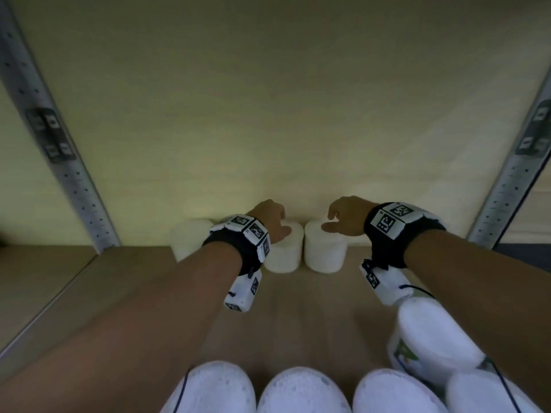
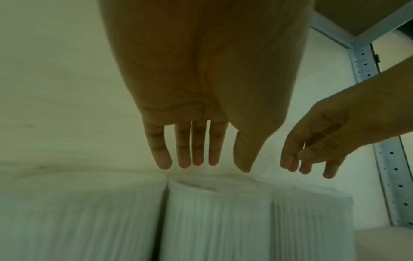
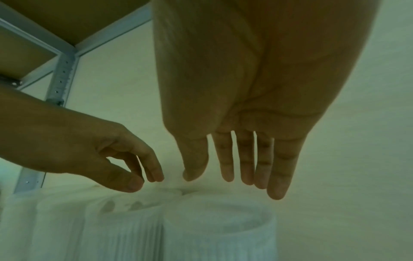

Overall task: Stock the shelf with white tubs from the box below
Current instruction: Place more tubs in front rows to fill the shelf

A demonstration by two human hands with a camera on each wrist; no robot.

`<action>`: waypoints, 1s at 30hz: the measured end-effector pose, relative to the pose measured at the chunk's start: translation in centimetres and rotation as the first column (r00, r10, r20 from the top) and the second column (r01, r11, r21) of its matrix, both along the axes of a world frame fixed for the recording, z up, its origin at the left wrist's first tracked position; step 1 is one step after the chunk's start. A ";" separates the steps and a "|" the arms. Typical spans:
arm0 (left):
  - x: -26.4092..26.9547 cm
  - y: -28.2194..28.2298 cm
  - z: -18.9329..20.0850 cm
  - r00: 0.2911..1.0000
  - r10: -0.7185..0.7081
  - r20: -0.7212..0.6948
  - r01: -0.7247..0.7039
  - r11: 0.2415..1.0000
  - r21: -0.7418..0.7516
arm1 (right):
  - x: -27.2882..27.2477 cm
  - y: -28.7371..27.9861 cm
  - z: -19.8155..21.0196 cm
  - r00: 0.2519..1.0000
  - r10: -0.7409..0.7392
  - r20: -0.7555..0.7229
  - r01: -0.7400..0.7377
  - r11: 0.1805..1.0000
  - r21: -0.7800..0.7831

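White tubs are seen standing in a row at the back of the wooden shelf (image 1: 125,281), against the pale rear wall: a left tub (image 1: 187,237), a middle tub (image 1: 284,254) and a right tub (image 1: 325,251), close side by side. The left hand (image 1: 269,220) is held above the middle tub, its fingers (image 2: 185,150) extended downward and relaxed, nothing gripped; contact with the lid cannot be confirmed. The right hand (image 1: 346,217) is held above the right tub, its fingers (image 3: 245,159) likewise straight and loose, nothing held. Marker-covered bands are worn on both wrists. Further white tubs (image 1: 301,391) are seen in the foreground below the forearms, one labelled tub (image 1: 429,338) lying tilted beneath the right forearm. Perforated metal uprights (image 1: 74,174) are noted at either side of the shelf.
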State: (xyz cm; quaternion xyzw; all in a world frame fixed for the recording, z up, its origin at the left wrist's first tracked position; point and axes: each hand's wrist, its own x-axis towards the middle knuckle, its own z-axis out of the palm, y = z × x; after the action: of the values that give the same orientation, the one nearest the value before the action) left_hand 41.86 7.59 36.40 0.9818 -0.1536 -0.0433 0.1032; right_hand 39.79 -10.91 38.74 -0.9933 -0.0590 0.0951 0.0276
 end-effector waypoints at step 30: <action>1.7 0.4 -2.8 0.996 -0.012 0.085 0.024 0.988 -0.152 | 2.5 1.0 -1.7 0.994 0.084 -0.064 -0.084 0.996 0.004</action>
State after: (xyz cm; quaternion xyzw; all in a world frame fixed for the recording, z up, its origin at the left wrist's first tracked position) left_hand 43.52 7.95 33.55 0.9705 -0.1695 0.0089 0.1712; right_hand 42.30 -9.90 37.04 -0.9864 -0.1000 0.1279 0.0260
